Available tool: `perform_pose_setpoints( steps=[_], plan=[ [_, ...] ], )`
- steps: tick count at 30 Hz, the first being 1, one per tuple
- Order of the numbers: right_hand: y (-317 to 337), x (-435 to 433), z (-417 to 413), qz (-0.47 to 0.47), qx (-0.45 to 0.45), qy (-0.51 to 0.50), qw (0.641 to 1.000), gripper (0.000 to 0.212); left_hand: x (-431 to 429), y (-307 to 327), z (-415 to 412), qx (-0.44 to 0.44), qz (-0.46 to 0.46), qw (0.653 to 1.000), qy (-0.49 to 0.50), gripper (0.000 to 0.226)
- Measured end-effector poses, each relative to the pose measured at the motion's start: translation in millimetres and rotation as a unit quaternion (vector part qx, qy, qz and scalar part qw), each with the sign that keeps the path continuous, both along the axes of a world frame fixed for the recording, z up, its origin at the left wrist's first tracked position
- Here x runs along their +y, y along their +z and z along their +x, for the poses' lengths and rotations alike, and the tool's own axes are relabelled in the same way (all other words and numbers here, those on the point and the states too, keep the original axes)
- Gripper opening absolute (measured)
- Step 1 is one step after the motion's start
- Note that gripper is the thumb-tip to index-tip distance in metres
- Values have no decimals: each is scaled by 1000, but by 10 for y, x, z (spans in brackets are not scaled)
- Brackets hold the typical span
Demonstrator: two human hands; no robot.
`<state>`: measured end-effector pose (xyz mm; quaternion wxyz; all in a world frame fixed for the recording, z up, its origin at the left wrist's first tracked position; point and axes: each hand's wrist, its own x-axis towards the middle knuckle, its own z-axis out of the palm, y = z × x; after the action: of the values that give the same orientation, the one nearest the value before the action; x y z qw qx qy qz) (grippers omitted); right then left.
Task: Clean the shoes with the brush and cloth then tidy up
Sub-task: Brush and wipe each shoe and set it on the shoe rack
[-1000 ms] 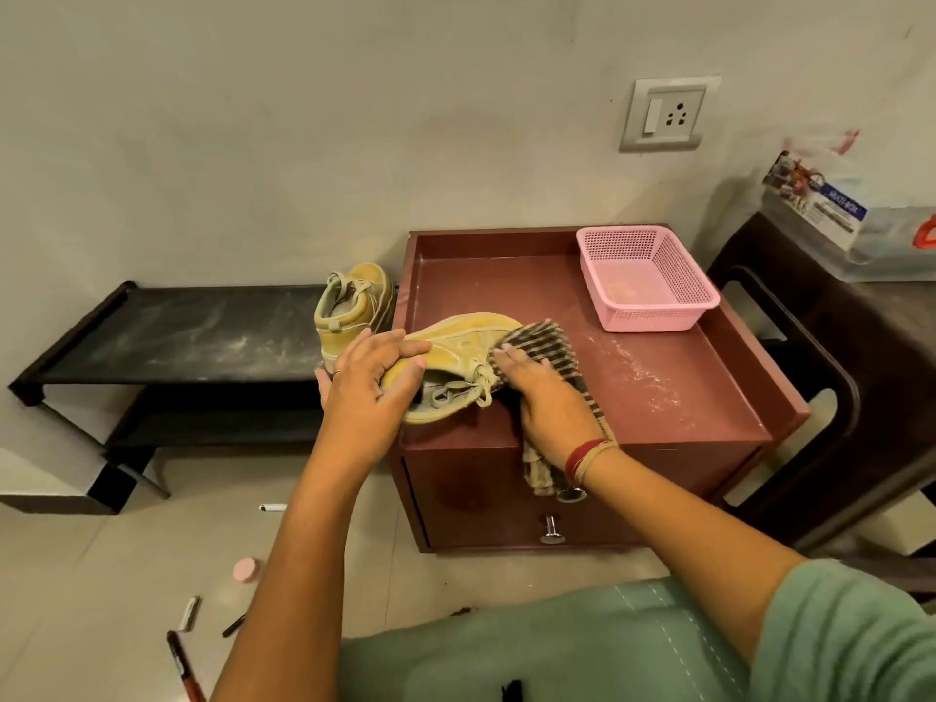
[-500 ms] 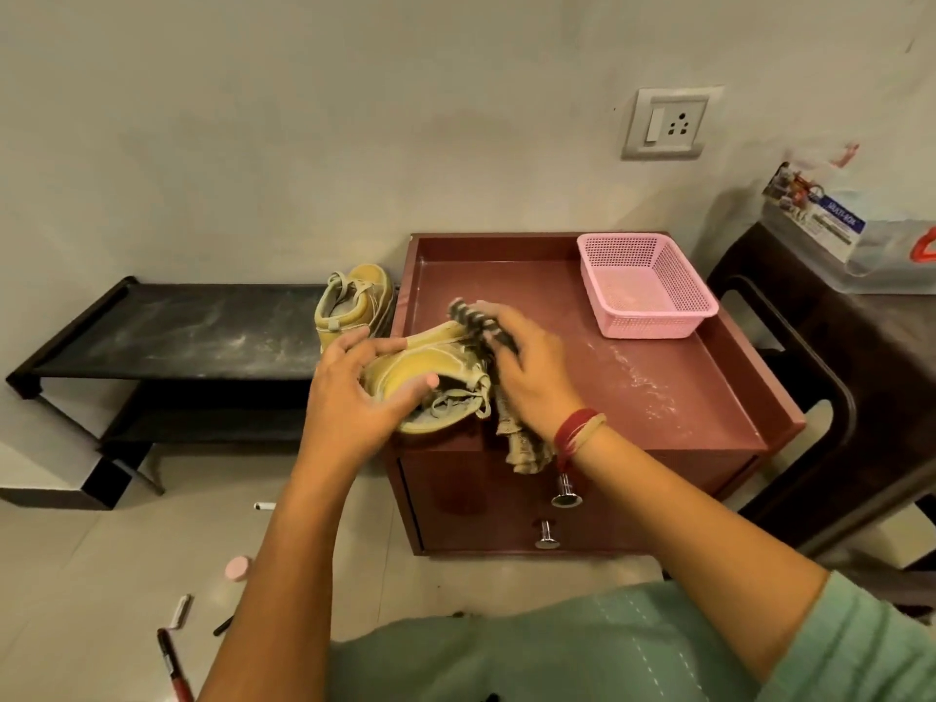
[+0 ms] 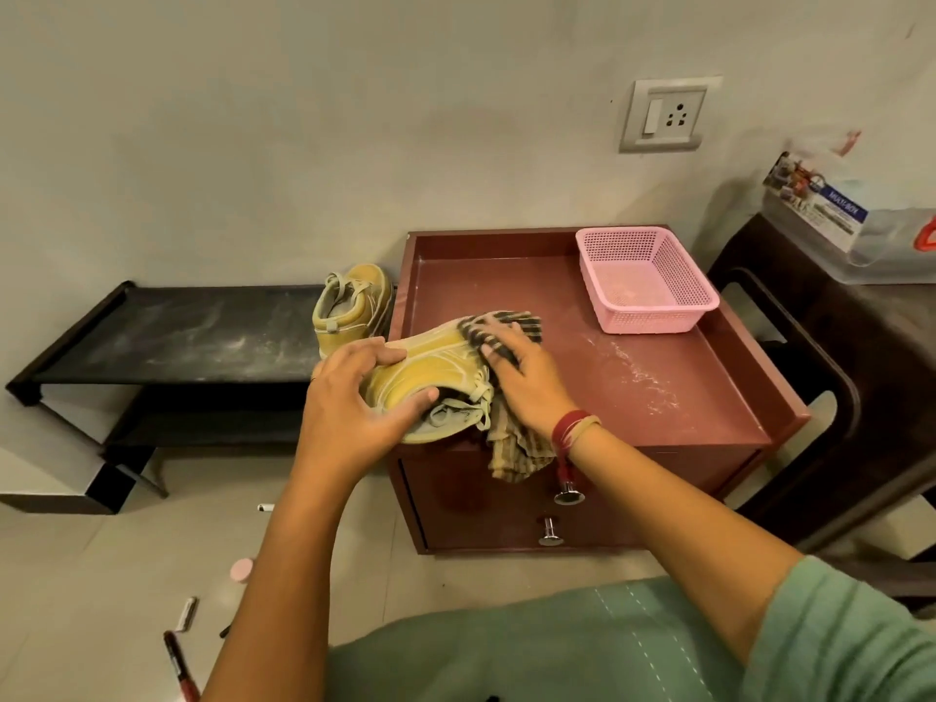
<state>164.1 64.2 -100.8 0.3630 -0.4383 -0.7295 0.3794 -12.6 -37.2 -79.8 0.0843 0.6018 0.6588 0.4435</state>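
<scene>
Shoes, count two. One yellow lace-up shoe (image 3: 430, 367) lies on its side at the near left corner of the maroon wooden table (image 3: 633, 412), overhanging the front edge with its sole turned to the far side. The second yellow shoe (image 3: 349, 306) stands upright on the low black shelf (image 3: 177, 336), just beside the table's left wall.

Cloths, count one. The striped brown-and-dark cloth (image 3: 514, 450) lies over the toe of the first shoe, runs under the palm and hangs down the table front.

Left hand (image 3: 354, 402): grip closed on the heel end of the first shoe, thumb across the collar and fingers on the sole edge.

Right hand (image 3: 527, 387): no closed grip; the fingers lie straight and spread, pressing the cloth onto the toe.

Other items: one pink plastic mesh basket (image 3: 658, 316) at the far right corner of the table; white dust (image 3: 643, 382) on the table top in front of it; two metal knobs (image 3: 549, 532) on the table front; one red marker (image 3: 180, 666) and one pink round item (image 3: 241, 570) on the floor.
</scene>
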Motion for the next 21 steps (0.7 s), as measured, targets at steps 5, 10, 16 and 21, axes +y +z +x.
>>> perform_pose_setpoints(
  steps=[5, 10, 16, 21],
  plan=[
    [-39, 25, 36, 76, -83, 0, 994, 40, 1, -7, -9, 12, -1, 1000, -5, 59],
    [-142, 254, 199, -35, -28, -120, 992, 33, 17, -15, -6, 20, -12, 1000, -1, 61],
    [-61, 272, 257, -85, 135, -218, 963, 29, 36, -41, 3, 13, -32, 999, -19, 56],
    [-285, 165, 57, -29, 6, -77, 997, 41, 30, -37, 34, -21, -46, 998, -26, 52]
  ],
)
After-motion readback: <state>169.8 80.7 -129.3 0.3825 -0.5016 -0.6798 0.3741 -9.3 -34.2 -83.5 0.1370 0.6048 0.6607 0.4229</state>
